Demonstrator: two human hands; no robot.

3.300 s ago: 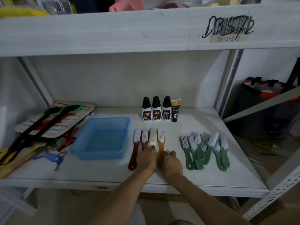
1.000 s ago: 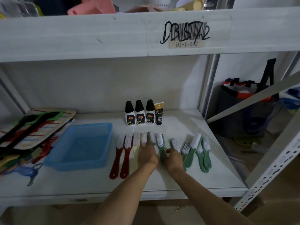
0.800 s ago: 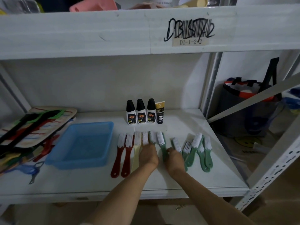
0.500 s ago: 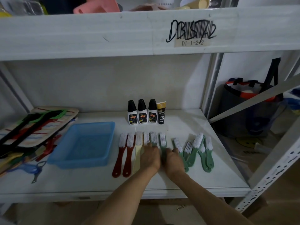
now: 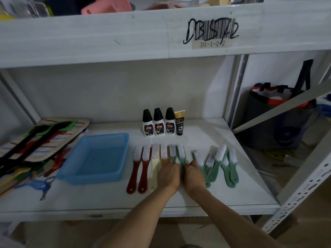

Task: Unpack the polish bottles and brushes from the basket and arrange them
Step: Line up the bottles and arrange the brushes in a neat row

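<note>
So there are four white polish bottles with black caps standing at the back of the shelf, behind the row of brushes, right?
Not quite. The head view shows three white polish bottles with black caps, not four; the fourth item beside them is a black and gold tube. They do stand at the back of the shelf, behind the row of brushes.

Bare shelf (image 5: pixel 206 138) right of bottles (image 5: pixel 158 122); brushes (image 5: pixel 222 163) crowding the front.

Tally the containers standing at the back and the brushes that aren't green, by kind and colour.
Black-capped white bottles: 3
Black tube: 1
Dark red brushes: 2
Cream brush: 1
Orange brush: 1
Total: 8
</note>
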